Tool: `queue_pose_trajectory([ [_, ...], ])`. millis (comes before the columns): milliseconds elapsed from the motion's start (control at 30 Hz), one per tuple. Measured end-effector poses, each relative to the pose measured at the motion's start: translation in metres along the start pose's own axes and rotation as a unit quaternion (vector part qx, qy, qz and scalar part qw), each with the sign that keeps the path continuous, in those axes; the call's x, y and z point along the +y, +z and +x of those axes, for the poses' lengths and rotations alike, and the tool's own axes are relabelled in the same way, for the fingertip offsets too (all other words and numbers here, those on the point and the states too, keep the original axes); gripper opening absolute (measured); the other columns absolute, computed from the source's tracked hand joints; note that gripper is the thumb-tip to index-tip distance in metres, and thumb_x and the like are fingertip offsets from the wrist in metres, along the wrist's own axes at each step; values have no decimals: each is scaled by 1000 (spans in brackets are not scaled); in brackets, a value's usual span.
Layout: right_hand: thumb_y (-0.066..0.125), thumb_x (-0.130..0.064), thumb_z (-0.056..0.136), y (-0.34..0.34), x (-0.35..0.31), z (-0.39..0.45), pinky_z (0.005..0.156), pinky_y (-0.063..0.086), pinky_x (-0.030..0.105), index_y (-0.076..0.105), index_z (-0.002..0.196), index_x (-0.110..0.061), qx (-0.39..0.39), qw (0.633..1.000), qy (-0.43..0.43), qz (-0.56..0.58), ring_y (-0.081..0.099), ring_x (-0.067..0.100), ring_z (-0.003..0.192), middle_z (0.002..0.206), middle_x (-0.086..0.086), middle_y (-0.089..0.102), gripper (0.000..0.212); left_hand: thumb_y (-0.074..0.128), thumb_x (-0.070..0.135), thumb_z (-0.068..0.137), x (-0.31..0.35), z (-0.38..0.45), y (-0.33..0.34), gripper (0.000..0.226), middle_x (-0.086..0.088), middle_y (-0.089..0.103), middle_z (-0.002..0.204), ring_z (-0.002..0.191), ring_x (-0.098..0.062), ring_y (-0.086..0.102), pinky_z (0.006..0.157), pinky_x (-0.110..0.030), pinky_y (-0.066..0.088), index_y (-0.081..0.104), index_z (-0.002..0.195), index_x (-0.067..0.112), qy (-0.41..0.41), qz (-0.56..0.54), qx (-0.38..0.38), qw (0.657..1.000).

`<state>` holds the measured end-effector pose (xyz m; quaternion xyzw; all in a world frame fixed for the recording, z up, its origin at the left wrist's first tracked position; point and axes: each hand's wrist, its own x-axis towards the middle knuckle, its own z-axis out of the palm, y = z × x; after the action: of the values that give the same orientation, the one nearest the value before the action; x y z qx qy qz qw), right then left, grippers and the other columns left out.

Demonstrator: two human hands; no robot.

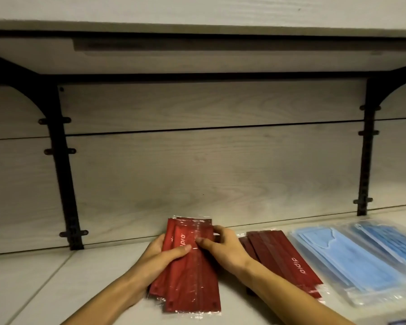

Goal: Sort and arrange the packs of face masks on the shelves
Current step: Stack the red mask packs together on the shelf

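Pale wooden shelf (80, 277), red mask packs (188, 266) lying lengthwise front-to-back.
Left hand (164, 252) and right hand (223, 247) both clasp them, thumbs on top.

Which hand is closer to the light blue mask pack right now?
Right. The right hand grips the held red packs, with only the red stack between it and the light blue pack. The left hand holds the far side of the held packs, further left.

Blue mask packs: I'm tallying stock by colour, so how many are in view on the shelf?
2. One light blue pack lies right of the dark red packs; a second blue pack lies at the right edge, partly cut off. More may lie out of frame.
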<state>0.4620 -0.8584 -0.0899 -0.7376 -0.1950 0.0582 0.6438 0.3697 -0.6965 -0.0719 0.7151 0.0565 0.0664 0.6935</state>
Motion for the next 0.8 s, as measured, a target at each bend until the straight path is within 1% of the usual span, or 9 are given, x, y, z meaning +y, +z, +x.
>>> queue_pose_trajectory([
  [67,65,-29,95,1,-5,-5,77,58,21,68,116,-18,18,994,-49,-100,72,2,83,99,-4,76,23,73,8,87,-2,1,5,35,-11,77,103,95,-30,74,85,-39,59,63,121,15,-1,16,2,1000],
  [133,57,-39,97,-7,-10,-10,85,58,36,69,116,-20,39,984,-72,-159,72,8,87,98,-5,76,29,69,3,89,-2,3,7,31,-12,77,101,94,-31,74,85,-40,59,65,117,14,-4,23,9,1000],
  [200,55,-43,96,-24,-16,-18,90,55,35,66,124,-21,60,966,-63,-245,70,13,96,107,-4,74,37,67,3,89,-3,6,7,26,-15,77,99,86,-30,74,80,-38,60,67,114,11,-9,22,21,999],
  [267,55,-46,94,-51,-18,-30,88,54,32,66,121,-23,110,923,-68,-362,68,17,101,111,-5,73,37,65,4,90,-5,10,9,22,-18,76,96,77,-27,73,71,-35,59,69,111,9,-14,21,34,999],
  [333,53,-52,90,-77,-15,-46,81,53,33,68,103,-25,149,873,-76,-457,65,24,102,106,0,71,33,65,7,91,-5,15,14,19,-20,76,96,75,-27,72,69,-35,58,70,109,8,-24,17,37,999],
  [467,55,-71,84,-102,-5,-59,91,45,39,64,110,-20,94,805,18,-586,53,30,114,119,6,62,57,65,9,91,-1,24,39,14,-19,76,91,69,-26,72,65,-34,59,70,104,6,-41,15,13,999],
  [533,57,-65,85,-109,-2,-58,87,48,37,62,101,-20,74,825,14,-560,57,29,107,111,4,64,48,65,8,92,2,29,52,12,-17,77,86,66,-24,72,63,-32,59,69,103,5,-43,11,7,999],
  [633,61,-39,83,-122,-6,-56,71,53,35,65,84,-15,69,882,4,-467,65,27,83,84,3,70,25,65,7,92,2,34,63,13,-17,77,87,67,-24,72,61,-31,59,69,105,3,-53,12,-4,998],
  [800,62,-21,78,-152,-23,-58,63,52,34,74,74,-9,116,909,-30,-399,68,25,68,69,11,71,17,66,10,92,-4,36,61,20,-20,77,94,71,-26,74,60,-32,60,70,110,2,-67,7,-41,997],
])
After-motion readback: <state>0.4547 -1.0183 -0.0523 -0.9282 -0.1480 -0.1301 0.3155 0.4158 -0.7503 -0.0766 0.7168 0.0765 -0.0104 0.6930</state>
